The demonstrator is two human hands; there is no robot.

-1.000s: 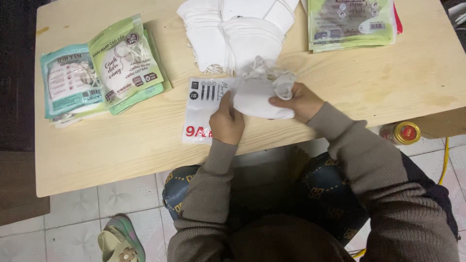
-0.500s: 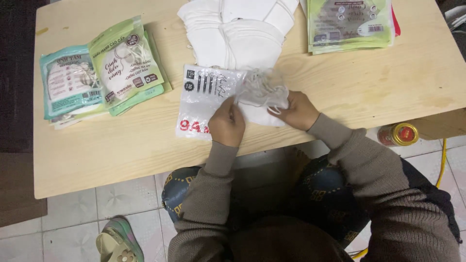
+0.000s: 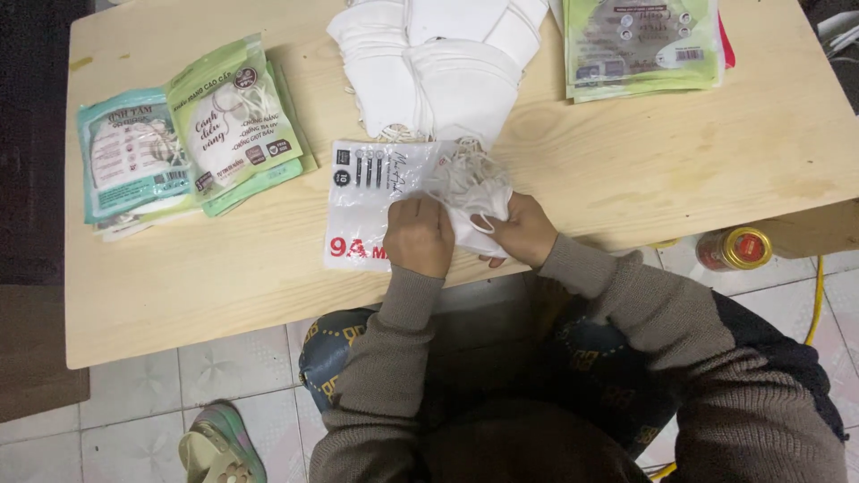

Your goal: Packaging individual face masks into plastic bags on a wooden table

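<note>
Lying at the table's (image 3: 224, 295) near edge, a clear plastic pouch (image 3: 371, 210) with red print is taking a bundle of white face masks (image 3: 470, 201); the left hand (image 3: 419, 237) is pinching the pouch, fingers closed, while the right hand (image 3: 528, 231) is clamping the masks. Green and teal mask packets (image 3: 192, 143) are sitting near the left edge, loose masks (image 3: 438, 63) at the far edge

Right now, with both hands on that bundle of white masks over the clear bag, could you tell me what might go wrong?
1. The ear loops on the white masks look tangled, so they may snag between the left hand and right hand.
2. The clear printed bag lies loose near the table's front edge and could slide off.
3. The pile of loose masks sits just behind and might get dragged.
</note>
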